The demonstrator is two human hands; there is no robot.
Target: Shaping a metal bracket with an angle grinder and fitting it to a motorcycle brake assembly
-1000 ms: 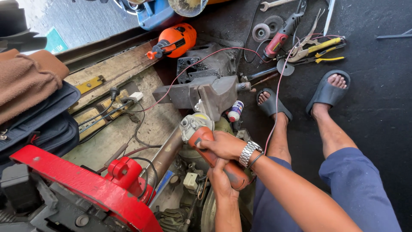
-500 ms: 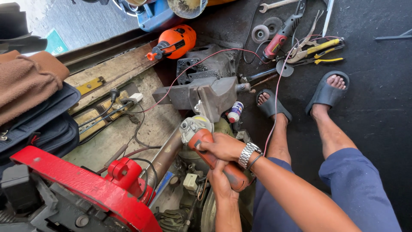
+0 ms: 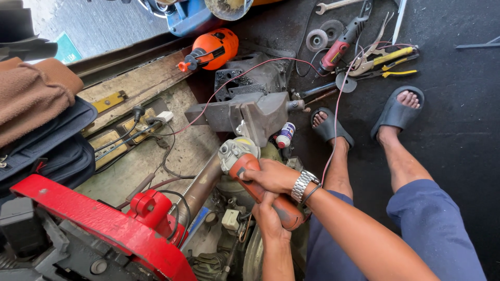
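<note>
Hands' grip (image 3: 271,179) tight round orange angle grinder (image 3: 255,177), vise (image 3: 255,112) crowding just beyond, floor (image 3: 458,130) open rightward.

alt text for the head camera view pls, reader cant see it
Seen from above, a person's right hand and left hand grip an orange angle grinder against a rusty metal pipe. A grey bench vise sits beyond it, with pliers on the dark floor near sandalled feet.
</note>
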